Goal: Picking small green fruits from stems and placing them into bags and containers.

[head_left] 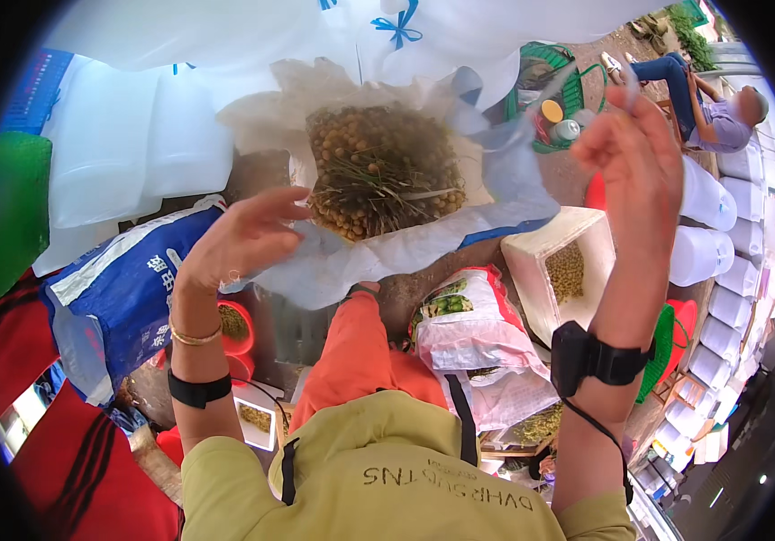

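In front of me, an open sack (367, 260) with a white and blue skin is spread wide. Inside lies a heap of small round yellow-brown fruits (347, 149), with thin green and dry stems (384, 186) on top. My left hand (245, 233) hovers at the sack's left edge, thumb and fingers apart, holding nothing I can make out. My right hand (637, 142) is raised to the right of the sack, blurred, with its fingertips close together. A pale, see-through streak shows at those fingertips; whether it is held is unclear.
A white foam box (519, 253) with pale round pieces stands at right. A printed sack (475, 338) lies by my leg, a blue bag (137, 284) at left. Behind the fruit are a green basket (573, 88) and white plastic containers (188, 142). A seated person (719, 122) is far right.
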Motion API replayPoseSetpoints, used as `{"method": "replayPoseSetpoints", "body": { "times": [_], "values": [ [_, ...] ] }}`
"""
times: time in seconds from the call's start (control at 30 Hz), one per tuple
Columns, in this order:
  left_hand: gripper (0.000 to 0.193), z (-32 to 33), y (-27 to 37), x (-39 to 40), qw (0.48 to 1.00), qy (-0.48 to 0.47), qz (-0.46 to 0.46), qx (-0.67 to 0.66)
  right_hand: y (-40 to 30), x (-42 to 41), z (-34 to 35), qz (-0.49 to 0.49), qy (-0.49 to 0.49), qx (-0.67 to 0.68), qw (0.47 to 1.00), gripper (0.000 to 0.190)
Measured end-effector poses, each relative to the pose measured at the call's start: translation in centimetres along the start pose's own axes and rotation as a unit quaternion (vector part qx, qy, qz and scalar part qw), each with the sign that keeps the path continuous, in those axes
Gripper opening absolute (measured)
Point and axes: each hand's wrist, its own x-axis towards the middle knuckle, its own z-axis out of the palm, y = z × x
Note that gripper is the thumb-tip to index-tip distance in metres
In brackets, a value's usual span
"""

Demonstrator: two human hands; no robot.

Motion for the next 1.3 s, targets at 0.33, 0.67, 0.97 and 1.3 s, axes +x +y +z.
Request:
{"method": "replayPoseSetpoints", "body": {
  "times": [0.33, 0.67, 0.97, 1.3],
  "values": [
    [0.032, 3.9, -15.2, -8.0, 0.858, 0.392, -0.164, -0.289, 0.8, -15.5, -11.3, -0.152, 0.472, -0.071, 0.865, 0.017],
    [0.033, 19.6, -6.4, -3.3, 0.988, 0.147, 0.022, -0.039, -6.4, -28.5, -14.5, -0.183, 0.489, -0.179, 0.834, 0.017],
    [0.094, 40.9, 7.6, -7.3, 0.896, -0.199, 0.396, 0.04, -3.4, -47.0, -10.2, -0.053, 0.315, -0.283, 0.904, 0.009],
    [0.013, 52.3, 8.1, -9.6, 0.8, -0.502, 0.307, 0.118, -2.3, -61.8, -10.8, 0.066, 0.538, -0.074, 0.837, 0.034]
  ]
}}
